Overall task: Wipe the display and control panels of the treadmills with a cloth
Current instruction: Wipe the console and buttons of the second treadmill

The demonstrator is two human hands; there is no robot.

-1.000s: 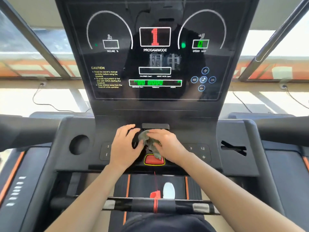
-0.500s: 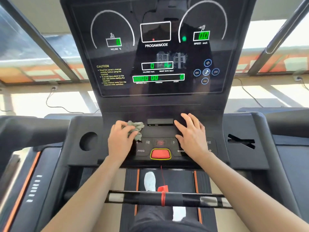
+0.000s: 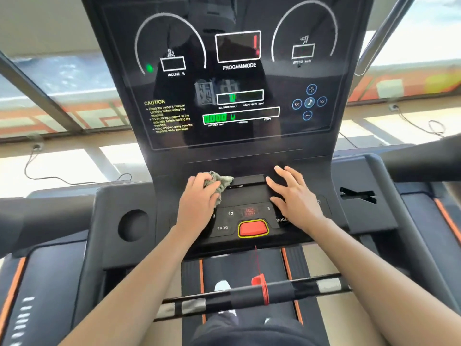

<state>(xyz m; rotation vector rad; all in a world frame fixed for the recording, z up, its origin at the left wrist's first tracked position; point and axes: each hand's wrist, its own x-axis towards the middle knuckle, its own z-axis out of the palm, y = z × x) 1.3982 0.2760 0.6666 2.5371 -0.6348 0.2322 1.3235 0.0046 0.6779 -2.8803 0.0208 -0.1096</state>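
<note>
Sunlit windows sit behind the treadmill's lit display (image 3: 239, 78). Below it, on the control panel (image 3: 247, 196), the left hand (image 3: 199, 199) grips a bunched grey cloth (image 3: 220, 182) at the upper left. The right hand (image 3: 295, 198) lies flat with its fingers spread, holding nothing. The console is powered (digits glow green), so that palm, or the cloth swept past the red button (image 3: 252, 228), could press a key and start the belt (image 3: 239, 268) underfoot.

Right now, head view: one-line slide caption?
Left hand grips a grey cloth on the treadmill's control panel; right hand rests spread on the panel, beside the red button.
</note>
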